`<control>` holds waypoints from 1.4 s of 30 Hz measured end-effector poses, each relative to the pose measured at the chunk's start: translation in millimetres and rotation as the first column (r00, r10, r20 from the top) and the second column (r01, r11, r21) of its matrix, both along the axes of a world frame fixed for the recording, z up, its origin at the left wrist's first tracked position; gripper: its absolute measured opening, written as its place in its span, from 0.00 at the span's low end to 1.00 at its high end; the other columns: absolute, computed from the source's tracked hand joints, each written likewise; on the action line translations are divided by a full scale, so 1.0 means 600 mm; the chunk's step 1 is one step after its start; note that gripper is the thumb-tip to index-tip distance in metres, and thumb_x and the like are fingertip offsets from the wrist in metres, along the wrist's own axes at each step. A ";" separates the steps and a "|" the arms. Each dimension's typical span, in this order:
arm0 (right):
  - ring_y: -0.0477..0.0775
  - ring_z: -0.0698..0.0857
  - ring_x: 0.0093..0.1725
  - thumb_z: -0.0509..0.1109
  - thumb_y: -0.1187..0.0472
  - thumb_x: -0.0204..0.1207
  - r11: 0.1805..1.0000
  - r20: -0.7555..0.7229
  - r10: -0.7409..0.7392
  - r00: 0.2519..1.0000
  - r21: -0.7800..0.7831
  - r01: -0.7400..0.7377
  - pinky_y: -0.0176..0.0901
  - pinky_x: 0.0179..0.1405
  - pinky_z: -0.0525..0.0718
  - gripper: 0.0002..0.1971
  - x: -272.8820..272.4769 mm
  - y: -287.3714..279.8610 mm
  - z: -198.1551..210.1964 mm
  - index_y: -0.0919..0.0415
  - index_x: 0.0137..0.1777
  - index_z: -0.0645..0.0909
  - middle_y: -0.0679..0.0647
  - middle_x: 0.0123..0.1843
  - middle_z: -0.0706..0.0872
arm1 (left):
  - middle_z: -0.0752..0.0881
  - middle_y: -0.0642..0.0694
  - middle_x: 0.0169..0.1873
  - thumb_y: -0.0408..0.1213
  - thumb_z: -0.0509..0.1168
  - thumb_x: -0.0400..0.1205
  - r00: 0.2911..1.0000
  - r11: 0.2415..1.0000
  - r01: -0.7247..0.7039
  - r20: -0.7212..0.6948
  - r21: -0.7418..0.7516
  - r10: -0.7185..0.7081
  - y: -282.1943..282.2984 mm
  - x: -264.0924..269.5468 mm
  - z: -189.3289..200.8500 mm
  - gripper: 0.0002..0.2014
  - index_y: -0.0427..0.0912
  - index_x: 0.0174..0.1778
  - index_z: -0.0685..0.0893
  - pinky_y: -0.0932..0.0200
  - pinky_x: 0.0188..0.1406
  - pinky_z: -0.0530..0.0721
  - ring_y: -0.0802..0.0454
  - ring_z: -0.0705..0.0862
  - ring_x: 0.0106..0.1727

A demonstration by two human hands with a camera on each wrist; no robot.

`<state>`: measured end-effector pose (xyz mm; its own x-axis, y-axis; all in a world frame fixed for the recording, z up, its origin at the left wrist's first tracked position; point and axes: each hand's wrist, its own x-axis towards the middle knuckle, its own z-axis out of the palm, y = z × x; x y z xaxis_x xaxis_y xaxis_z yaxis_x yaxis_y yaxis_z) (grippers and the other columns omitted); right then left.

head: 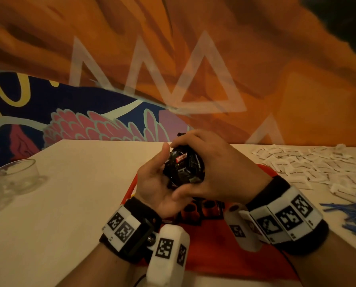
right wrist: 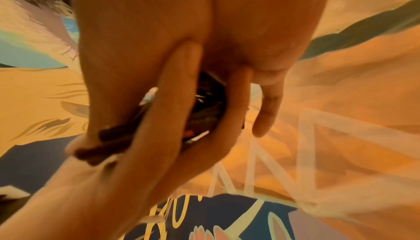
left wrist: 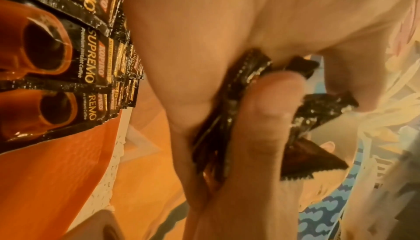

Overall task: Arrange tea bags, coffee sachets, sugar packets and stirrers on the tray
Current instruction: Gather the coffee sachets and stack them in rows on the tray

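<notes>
Pale bench (head: 86, 204). Red tray (head: 214, 251) lies near centre, a row of black coffee sachets (head: 202, 210) on it. Far right: scattered heap of white sugar packets (head: 309, 164). Near right: pile of blue stirrers (head: 353, 216). Left edge: clear glass cups (head: 13, 177).

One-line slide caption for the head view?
Both hands, left hand and right hand, grip a bunch of black coffee sachets above the red tray.
</notes>
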<state>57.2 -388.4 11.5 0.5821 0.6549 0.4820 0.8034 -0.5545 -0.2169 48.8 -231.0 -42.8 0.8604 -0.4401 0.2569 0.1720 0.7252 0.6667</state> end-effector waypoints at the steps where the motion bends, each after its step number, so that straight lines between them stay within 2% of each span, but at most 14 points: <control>1: 0.46 0.76 0.66 0.77 0.28 0.58 0.999 -0.011 0.002 1.000 0.038 -0.001 0.51 0.65 0.80 0.42 0.004 0.000 -0.002 0.44 0.71 0.72 0.43 0.67 0.77 | 0.85 0.37 0.61 0.54 0.81 0.69 1.000 1.000 0.006 -0.008 0.019 -0.005 -0.001 0.000 0.001 0.34 0.39 0.68 0.85 0.44 0.66 0.82 0.38 0.85 0.64; 3: 0.46 0.77 0.63 0.71 0.25 0.59 0.998 -0.026 -0.008 1.000 0.067 0.010 0.51 0.62 0.82 0.40 0.007 0.001 -0.005 0.45 0.68 0.73 0.43 0.63 0.78 | 0.86 0.37 0.59 0.57 0.81 0.68 0.999 0.998 -0.023 -0.037 0.063 0.025 -0.006 0.001 0.001 0.34 0.40 0.65 0.87 0.45 0.64 0.83 0.39 0.86 0.62; 6: 0.46 0.73 0.63 0.65 0.19 0.58 0.999 -0.076 -0.036 0.997 -0.032 0.033 0.52 0.63 0.80 0.42 0.006 0.000 -0.006 0.46 0.66 0.72 0.43 0.64 0.74 | 0.87 0.39 0.55 0.56 0.68 0.80 0.991 0.989 -0.080 -0.096 0.127 0.093 -0.017 0.004 0.004 0.25 0.41 0.65 0.87 0.51 0.54 0.87 0.44 0.89 0.56; 10: 0.44 0.67 0.73 0.73 0.20 0.48 0.983 -0.193 -0.046 0.980 -0.184 0.009 0.51 0.73 0.76 0.57 0.004 -0.006 -0.004 0.44 0.78 0.63 0.39 0.75 0.65 | 0.86 0.35 0.64 0.64 0.56 0.82 0.983 0.974 -0.130 -0.107 0.188 0.152 -0.029 0.003 0.007 0.35 0.40 0.73 0.81 0.47 0.63 0.86 0.41 0.87 0.64; 13: 0.43 0.70 0.73 0.78 0.26 0.53 0.996 -0.153 -0.027 0.988 -0.091 0.013 0.49 0.71 0.78 0.52 0.014 -0.008 -0.011 0.39 0.78 0.63 0.40 0.74 0.69 | 0.82 0.36 0.68 0.71 0.65 0.72 0.995 0.986 -0.057 -0.070 0.159 0.069 -0.020 0.004 0.005 0.46 0.38 0.76 0.77 0.43 0.70 0.78 0.38 0.81 0.70; 16: 0.42 0.77 0.65 0.72 0.26 0.60 0.996 -0.102 0.012 0.995 0.088 -0.003 0.50 0.62 0.82 0.41 0.019 -0.003 -0.015 0.40 0.72 0.70 0.40 0.67 0.75 | 0.83 0.38 0.61 0.60 0.78 0.70 0.999 0.990 -0.031 -0.038 0.136 0.036 -0.011 0.007 -0.002 0.38 0.39 0.70 0.82 0.46 0.64 0.80 0.40 0.83 0.64; 20: 0.42 0.71 0.70 0.70 0.20 0.53 1.000 -0.138 0.015 0.990 -0.005 -0.016 0.49 0.67 0.80 0.49 0.010 -0.005 -0.008 0.43 0.73 0.68 0.39 0.70 0.69 | 0.89 0.38 0.54 0.52 0.68 0.80 0.991 0.987 -0.103 -0.073 0.122 0.113 -0.022 0.007 -0.005 0.20 0.40 0.58 0.90 0.51 0.54 0.88 0.44 0.89 0.56; 22: 0.43 0.66 0.74 0.72 0.19 0.45 0.993 -0.176 -0.020 0.984 -0.116 0.000 0.50 0.71 0.78 0.57 0.003 -0.009 -0.003 0.41 0.76 0.62 0.39 0.73 0.63 | 0.88 0.37 0.56 0.55 0.62 0.82 0.985 0.983 -0.135 -0.086 0.126 0.147 -0.027 0.006 -0.004 0.25 0.39 0.63 0.89 0.49 0.56 0.88 0.42 0.89 0.57; 24: 0.45 0.63 0.75 0.77 0.22 0.45 0.984 -0.160 -0.062 0.985 -0.177 0.033 0.51 0.71 0.77 0.59 -0.002 -0.007 -0.004 0.39 0.78 0.59 0.41 0.76 0.60 | 0.85 0.35 0.66 0.64 0.59 0.79 0.986 0.980 -0.134 -0.080 0.147 0.147 -0.029 0.005 0.000 0.36 0.40 0.73 0.82 0.44 0.68 0.81 0.39 0.85 0.66; 26: 0.47 0.65 0.71 0.81 0.31 0.52 0.991 -0.110 -0.061 0.992 -0.121 0.048 0.50 0.68 0.79 0.51 -0.001 0.000 -0.010 0.40 0.76 0.63 0.45 0.73 0.64 | 0.83 0.36 0.69 0.70 0.57 0.75 0.985 0.973 -0.143 -0.073 0.179 0.158 -0.026 0.009 0.002 0.40 0.43 0.73 0.81 0.43 0.72 0.76 0.39 0.82 0.70; 29: 0.46 0.68 0.68 0.81 0.33 0.55 0.999 -0.098 -0.042 0.994 -0.009 0.041 0.48 0.64 0.79 0.43 0.008 0.004 -0.016 0.41 0.70 0.69 0.45 0.67 0.68 | 0.87 0.38 0.62 0.71 0.56 0.74 0.989 0.980 -0.119 -0.069 0.160 0.131 -0.026 0.011 0.007 0.38 0.45 0.66 0.86 0.49 0.64 0.82 0.43 0.86 0.64; 35: 0.40 0.73 0.67 0.79 0.28 0.54 0.986 -0.159 0.064 0.985 0.161 -0.038 0.36 0.64 0.76 0.42 0.013 -0.002 -0.013 0.33 0.69 0.68 0.43 0.65 0.72 | 0.85 0.35 0.62 0.58 0.77 0.72 1.000 0.997 -0.016 -0.023 0.077 0.018 -0.014 -0.001 0.006 0.36 0.37 0.69 0.84 0.45 0.65 0.82 0.38 0.85 0.65; 39: 0.45 0.61 0.76 0.82 0.31 0.52 0.997 -0.191 0.068 0.979 0.041 -0.061 0.40 0.71 0.68 0.56 0.010 -0.010 -0.006 0.26 0.78 0.54 0.43 0.75 0.61 | 0.85 0.36 0.65 0.65 0.62 0.78 0.995 0.984 -0.081 -0.048 0.161 0.089 -0.019 0.004 0.004 0.35 0.43 0.73 0.81 0.47 0.64 0.85 0.40 0.84 0.67; 42: 0.46 0.55 0.81 0.83 0.31 0.50 0.997 -0.231 0.062 0.971 -0.023 -0.070 0.49 0.77 0.67 0.57 0.012 -0.017 -0.005 0.21 0.76 0.51 0.39 0.80 0.53 | 0.87 0.37 0.64 0.71 0.49 0.78 0.989 0.970 -0.091 -0.092 0.225 0.114 -0.027 0.005 0.007 0.38 0.47 0.68 0.85 0.46 0.64 0.84 0.40 0.85 0.67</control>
<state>64.7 -398.6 8.2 0.6298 0.7081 0.3193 0.7692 -0.5113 -0.3834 51.9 -247.3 -38.4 0.9206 -0.3840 0.0708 0.1808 0.5800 0.7943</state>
